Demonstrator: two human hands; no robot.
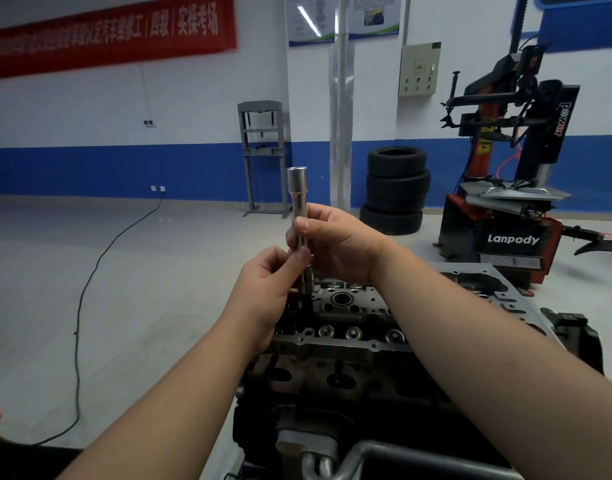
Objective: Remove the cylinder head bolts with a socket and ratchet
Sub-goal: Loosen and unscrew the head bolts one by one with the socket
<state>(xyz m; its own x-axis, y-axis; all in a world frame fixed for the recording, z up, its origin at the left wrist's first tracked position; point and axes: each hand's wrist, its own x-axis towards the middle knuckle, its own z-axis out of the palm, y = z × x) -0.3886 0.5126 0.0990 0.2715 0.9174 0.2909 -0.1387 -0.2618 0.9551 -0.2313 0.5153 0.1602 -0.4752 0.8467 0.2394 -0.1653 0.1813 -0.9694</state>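
Note:
A long silver socket extension bar (297, 199) stands upright above the far left end of the cylinder head (353, 320), its wider socket end at the top. My right hand (335, 244) grips the bar's middle. My left hand (263, 289) pinches its lower part, just above the head. The bar's bottom end reaches down to the head's dark left corner and is partly hidden by my fingers. No ratchet handle is in view. The head shows round valve-bucket holes and bolt holes along its top.
The engine sits on a stand with a grey plate (498, 285) to the right. A tyre changer (512, 188) and a stack of tyres (396, 188) stand behind. A black cable (86, 299) runs over the floor at left. A grey press frame (263, 157) stands by the wall.

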